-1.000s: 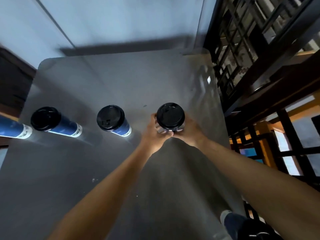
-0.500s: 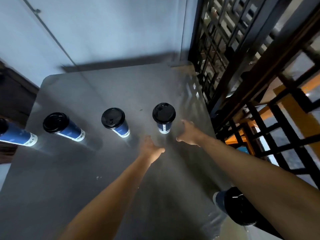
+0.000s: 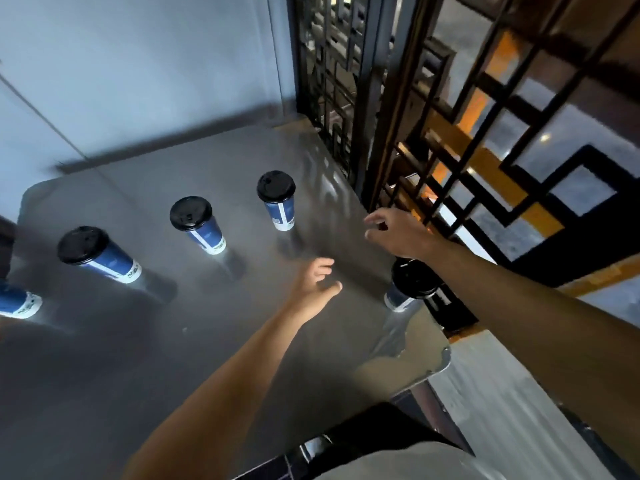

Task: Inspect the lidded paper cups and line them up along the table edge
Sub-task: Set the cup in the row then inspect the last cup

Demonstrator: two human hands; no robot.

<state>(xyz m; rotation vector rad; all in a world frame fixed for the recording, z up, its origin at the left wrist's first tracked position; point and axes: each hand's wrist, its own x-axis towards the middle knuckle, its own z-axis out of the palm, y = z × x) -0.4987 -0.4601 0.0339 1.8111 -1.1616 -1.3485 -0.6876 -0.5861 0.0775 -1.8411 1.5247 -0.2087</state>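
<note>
Several blue paper cups with black lids stand in a row across the grey table (image 3: pixel 173 358): one cut off at the left edge (image 3: pixel 17 303), a second (image 3: pixel 97 254), a third (image 3: pixel 195 223) and the rightmost in the row (image 3: pixel 277 199). Another lidded cup (image 3: pixel 410 284) stands near the table's right edge, partly under my right forearm. My left hand (image 3: pixel 317 284) hovers over the table with relaxed fingers, holding nothing. My right hand (image 3: pixel 391 230) is raised above the table to the right of the row, fingers loosely spread and empty.
A dark lattice screen (image 3: pixel 433 116) runs close along the table's right side. A pale wall (image 3: pixel 138 64) stands behind the far edge. The table's rounded near-right corner (image 3: pixel 440 355) is by my body.
Both hands let go of the rightmost cup in the row, which now stands on the table. The view swung right, and a further cup came into sight at the right edge.
</note>
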